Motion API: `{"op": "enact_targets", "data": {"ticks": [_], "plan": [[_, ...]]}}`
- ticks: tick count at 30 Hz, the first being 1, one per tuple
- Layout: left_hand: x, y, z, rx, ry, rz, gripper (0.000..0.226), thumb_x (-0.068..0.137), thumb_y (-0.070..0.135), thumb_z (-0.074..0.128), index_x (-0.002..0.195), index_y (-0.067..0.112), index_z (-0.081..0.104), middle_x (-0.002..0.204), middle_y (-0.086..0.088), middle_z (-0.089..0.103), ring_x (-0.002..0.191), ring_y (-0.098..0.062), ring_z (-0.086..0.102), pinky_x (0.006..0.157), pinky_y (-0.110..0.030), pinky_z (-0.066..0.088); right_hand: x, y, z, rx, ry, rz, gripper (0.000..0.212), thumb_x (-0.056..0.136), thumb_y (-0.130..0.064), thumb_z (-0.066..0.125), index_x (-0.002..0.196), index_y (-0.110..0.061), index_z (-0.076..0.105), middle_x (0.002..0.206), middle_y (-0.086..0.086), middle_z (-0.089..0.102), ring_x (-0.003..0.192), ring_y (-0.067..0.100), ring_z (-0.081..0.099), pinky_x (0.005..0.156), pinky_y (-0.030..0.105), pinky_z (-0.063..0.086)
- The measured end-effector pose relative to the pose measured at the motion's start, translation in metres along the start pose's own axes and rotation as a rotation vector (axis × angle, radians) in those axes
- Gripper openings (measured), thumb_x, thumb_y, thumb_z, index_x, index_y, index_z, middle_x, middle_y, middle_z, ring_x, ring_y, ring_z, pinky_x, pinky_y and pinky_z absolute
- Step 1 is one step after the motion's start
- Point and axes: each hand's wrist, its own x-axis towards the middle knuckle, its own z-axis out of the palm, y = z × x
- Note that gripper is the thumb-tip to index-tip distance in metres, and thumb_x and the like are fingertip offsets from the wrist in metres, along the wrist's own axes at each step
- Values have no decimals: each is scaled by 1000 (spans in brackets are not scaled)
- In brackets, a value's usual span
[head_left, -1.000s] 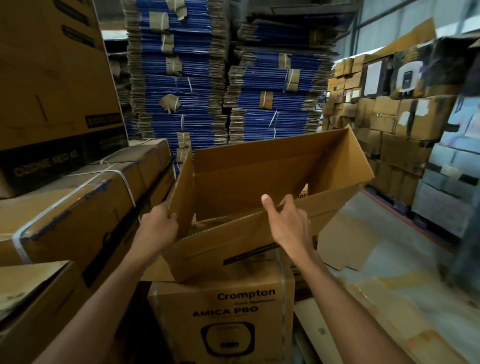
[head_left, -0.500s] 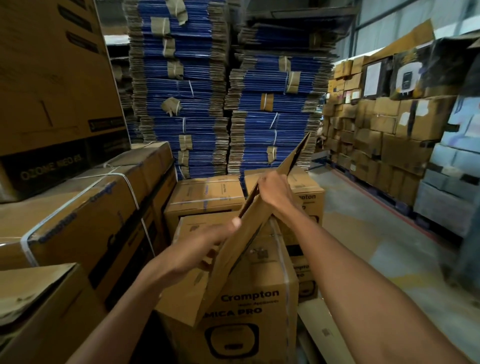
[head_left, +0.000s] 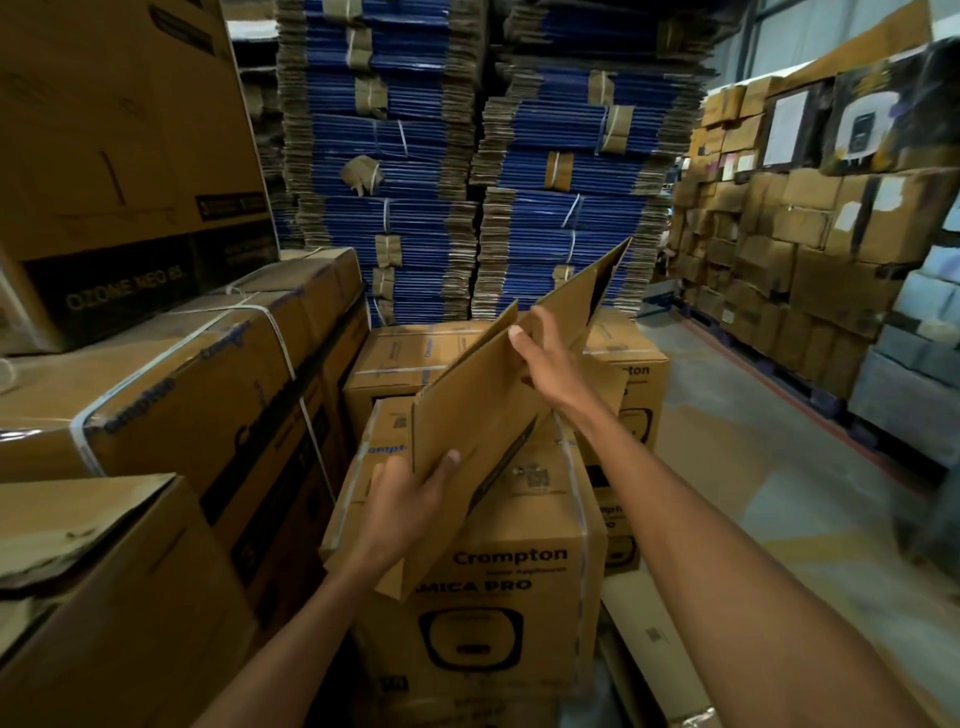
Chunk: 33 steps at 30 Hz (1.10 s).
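Two hands on one flattened carton, held aslant above the sealed stock.

From my remote seat I see the left hand (head_left: 410, 499) gripping the lower edge of the flattened carton (head_left: 483, 410), thumb laid across its near face and fingers hidden behind. The right hand (head_left: 545, 364) pinches the carton higher up, thumb on the near side and fingers wrapped over the far side. The carton tilts up to the right, its top corner against the blue stacks of flat cartons (head_left: 415, 156). Its lower end hangs just in front of the Crompton box (head_left: 498, 571). A strapped box (head_left: 208, 374) sits to the left.
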Motion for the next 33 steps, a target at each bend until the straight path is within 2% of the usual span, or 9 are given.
{"op": "enact_targets", "data": {"ticks": [5,8,11,13,16,21,26,29,33], "plan": [[25,47,1,-38,158,115,34,100,39,61,80,13,65,78,-17,70,64,-33,69,54,-55,58,-54,1,18,226,94,0,11,101,-18,58,101,-14,69,104,5,73,93,20,71,86,41,60],[61,81,-7,-174,303,84,38,98,31,66,81,-2,69,77,-20,71,61,-30,67,59,-55,60,-97,-11,27,296,-168,17,24,102,-13,58,86,0,71,83,16,74,73,24,70,73,42,56],[91,105,-16,-470,367,-28,16,97,17,68,110,9,72,103,-6,75,91,-20,73,82,-43,63,-125,-19,42,252,-530,101,39,101,-33,60,113,3,70,110,20,73,86,27,73,84,40,59],[101,108,-17,-624,438,-105,9,95,11,69,105,12,69,101,-6,74,94,-24,74,82,-40,62,-136,-18,52,306,-546,206,64,98,-49,57,150,-13,45,144,8,58,101,24,73,92,40,59],[90,101,-5,-911,521,-244,7,96,2,65,102,6,62,93,-5,68,85,-22,72,63,-29,59,-142,-9,54,825,-398,336,93,88,-51,66,162,-29,14,161,2,35,110,28,71,91,43,58],[52,65,35,-1186,613,-458,35,97,5,64,130,2,52,113,-14,69,89,-22,72,69,-34,62,-139,15,41,1315,43,351,57,86,-42,68,140,-27,52,144,12,55,124,38,61,105,58,48],[16,32,70,-1181,590,-594,39,101,6,60,137,6,47,113,-4,64,91,-15,66,65,-27,55,-126,63,13,1265,503,474,46,99,-41,59,141,-23,52,117,6,72,109,27,66,88,47,54],[5,12,82,-1182,566,-742,46,97,-5,59,140,4,48,119,-9,64,94,-21,66,67,-32,56,-128,82,14,1185,562,586,35,103,-40,54,133,-23,51,110,4,67,98,23,64,76,45,53],[-8,-12,86,-1116,530,-845,30,97,6,62,125,14,53,115,-8,67,89,-22,66,67,-35,53,-136,95,11,1284,549,597,37,99,-47,56,129,-26,48,116,9,66,105,30,62,91,58,48]]}}
